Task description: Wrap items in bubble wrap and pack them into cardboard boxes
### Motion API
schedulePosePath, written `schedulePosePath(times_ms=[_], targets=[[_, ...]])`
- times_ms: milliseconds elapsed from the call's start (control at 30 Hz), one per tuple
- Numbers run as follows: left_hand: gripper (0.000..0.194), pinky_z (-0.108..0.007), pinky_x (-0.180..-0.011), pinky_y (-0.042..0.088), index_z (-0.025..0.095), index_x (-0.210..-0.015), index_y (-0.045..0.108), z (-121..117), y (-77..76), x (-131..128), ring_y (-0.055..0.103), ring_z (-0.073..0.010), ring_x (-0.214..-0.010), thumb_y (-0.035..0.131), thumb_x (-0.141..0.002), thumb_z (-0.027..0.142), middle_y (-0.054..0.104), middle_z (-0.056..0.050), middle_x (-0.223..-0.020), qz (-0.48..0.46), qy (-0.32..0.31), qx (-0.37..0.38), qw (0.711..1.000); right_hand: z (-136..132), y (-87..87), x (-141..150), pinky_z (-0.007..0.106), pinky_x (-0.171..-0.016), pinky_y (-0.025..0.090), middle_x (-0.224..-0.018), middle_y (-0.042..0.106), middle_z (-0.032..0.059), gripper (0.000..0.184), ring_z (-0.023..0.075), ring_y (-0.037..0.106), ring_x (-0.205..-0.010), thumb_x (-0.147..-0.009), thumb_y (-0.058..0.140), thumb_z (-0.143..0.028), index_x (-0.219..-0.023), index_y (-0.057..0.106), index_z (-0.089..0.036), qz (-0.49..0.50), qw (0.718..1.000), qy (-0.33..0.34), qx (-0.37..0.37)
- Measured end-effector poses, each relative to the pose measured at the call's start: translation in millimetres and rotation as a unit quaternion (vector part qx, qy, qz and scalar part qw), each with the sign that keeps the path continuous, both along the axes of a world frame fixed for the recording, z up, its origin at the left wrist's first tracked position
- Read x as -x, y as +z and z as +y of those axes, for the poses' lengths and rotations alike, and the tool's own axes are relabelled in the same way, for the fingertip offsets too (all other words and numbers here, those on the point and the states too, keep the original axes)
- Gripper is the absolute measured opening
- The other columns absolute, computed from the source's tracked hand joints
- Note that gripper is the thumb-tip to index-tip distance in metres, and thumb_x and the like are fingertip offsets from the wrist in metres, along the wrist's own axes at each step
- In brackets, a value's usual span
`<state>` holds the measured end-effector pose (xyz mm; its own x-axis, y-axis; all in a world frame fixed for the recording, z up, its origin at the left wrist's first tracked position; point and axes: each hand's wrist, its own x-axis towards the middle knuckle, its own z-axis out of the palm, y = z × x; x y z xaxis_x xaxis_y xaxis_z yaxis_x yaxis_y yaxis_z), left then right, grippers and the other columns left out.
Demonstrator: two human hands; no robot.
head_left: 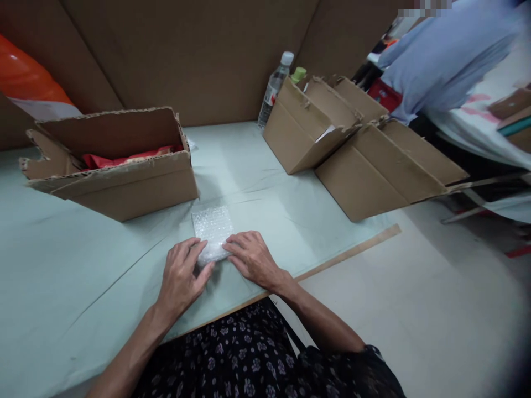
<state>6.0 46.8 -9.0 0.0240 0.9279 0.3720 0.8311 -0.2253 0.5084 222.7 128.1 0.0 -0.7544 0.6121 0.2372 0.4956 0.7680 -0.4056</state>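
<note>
A small sheet or pouch of clear bubble wrap (213, 225) lies on the pale green table covering, its near end folded or rounded. My left hand (182, 271) grips its near left side, with the thumb along the near edge and the fingers on the left edge. On the right edge, the fingertips of my right hand (253, 257) press and hold the wrap. Whether anything is inside the wrap, I cannot tell.
Beyond my left hand stands an open cardboard box (157, 190) with red packets (124, 158) inside. Further right are two more cardboard boxes (298, 132) (373, 171) and a water bottle (276, 91). A person in a blue top (448, 55) is at the right. The table's wooden edge (352, 249) runs close to me.
</note>
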Motion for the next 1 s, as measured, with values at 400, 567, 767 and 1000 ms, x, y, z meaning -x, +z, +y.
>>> schedulePosePath(times_ms=[400,567,767,1000], targets=[[0.028,-0.042,-0.086,0.048,0.019,-0.117,0.067,-7.0,1.1,2.2,0.064,-0.0267,-0.095,0.053,-0.097,0.033,0.072,-0.010,-0.102,-0.019,0.058,0.045,0.997,-4.0,9.9,0.3,0.046,-0.098,0.044,-0.133,0.065,0.0141,0.033,0.0300,0.057,-0.120,-0.092,0.070,-0.031,-0.123,0.066,-0.021,0.003,1.000,0.027,-0.013],[0.048,-0.036,-0.074,0.053,0.018,-0.129,0.060,-19.7,8.0,4.0,0.063,-0.0213,-0.085,0.060,-0.092,0.048,0.066,-0.010,-0.105,-0.192,0.151,0.140,0.959,4.0,-4.4,13.0,0.041,-0.091,0.045,-0.116,0.075,0.0083,0.023,0.0246,0.065,-0.105,-0.096,0.065,-0.025,-0.119,0.068,-0.021,0.021,1.000,0.014,-0.002],[0.089,-0.034,-0.090,0.053,0.018,-0.154,0.030,-29.4,19.2,-0.8,0.066,-0.0216,-0.103,0.071,-0.080,0.047,0.062,-0.011,-0.122,-0.481,0.145,0.212,0.838,-5.6,-4.4,27.4,0.038,-0.087,0.047,-0.103,0.079,0.0079,0.023,0.0225,0.070,-0.094,-0.095,0.066,-0.032,-0.113,0.071,-0.019,0.158,0.981,0.016,0.110],[0.080,-0.033,-0.090,0.053,0.020,-0.154,0.035,-24.1,16.4,-3.2,0.065,-0.0176,-0.091,0.066,-0.082,0.035,0.065,-0.005,-0.109,-0.465,0.106,0.221,0.851,-3.0,10.4,17.0,0.041,-0.099,0.047,-0.125,0.070,0.0115,0.046,0.0252,0.065,-0.113,-0.089,0.071,-0.049,-0.125,0.069,-0.019,0.161,0.935,0.032,0.314]])
